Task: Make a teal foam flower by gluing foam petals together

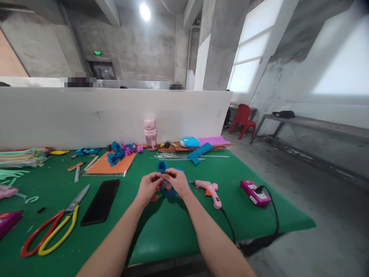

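Observation:
Both my hands meet above the middle of the green table point(161, 231). My left hand point(148, 187) and my right hand point(177, 181) pinch a blue rolled foam flower point(162, 167) between their fingertips. Its rolled head sticks up just beyond my fingers. More blue foam and a bit of orange show under my hands. Both hands have their fingers closed on the piece.
A pink glue gun point(210, 190) lies right of my hands, its cord running to a pink power strip point(255, 193). A black phone point(100, 201) and red-and-yellow scissors point(52, 229) lie left. An orange sheet with blue and purple flowers point(111, 161), a pink bottle point(150, 133) and a white partition stand behind.

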Demonstrator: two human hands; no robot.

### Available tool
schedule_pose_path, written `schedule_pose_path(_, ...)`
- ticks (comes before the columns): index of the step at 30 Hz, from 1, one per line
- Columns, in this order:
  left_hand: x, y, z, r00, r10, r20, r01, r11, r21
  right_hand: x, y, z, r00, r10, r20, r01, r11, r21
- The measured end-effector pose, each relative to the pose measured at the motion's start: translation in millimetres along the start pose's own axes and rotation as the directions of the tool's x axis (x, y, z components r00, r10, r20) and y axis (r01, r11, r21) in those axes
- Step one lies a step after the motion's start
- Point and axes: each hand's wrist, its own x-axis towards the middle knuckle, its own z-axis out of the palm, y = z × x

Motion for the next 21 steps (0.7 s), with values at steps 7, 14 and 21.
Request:
schedule_pose_path(7, 0, 0, 2.2, 0.995, 0.067, -0.078, -0.059, 0.994, 0.091, -1, 0, 0, 0.990, -0.144, -0.007, 0.140, 0.970, -0.199)
schedule_pose_path(14, 1, -4, 4.7, 0.987, 0.091, -0.130, -0.079, 0.993, 0.093, -3, 0, 4, 0.971, -0.237, -0.022, 0.221, 0.933, -0.284)
schedule_pose_path(21, 3, -16, 6.0, 0.994, 0.039, -0.106, -0.030, 0.996, 0.088, -1, 3, 3, 0.983, -0.179, -0.046, 0.159, 0.947, -0.277)
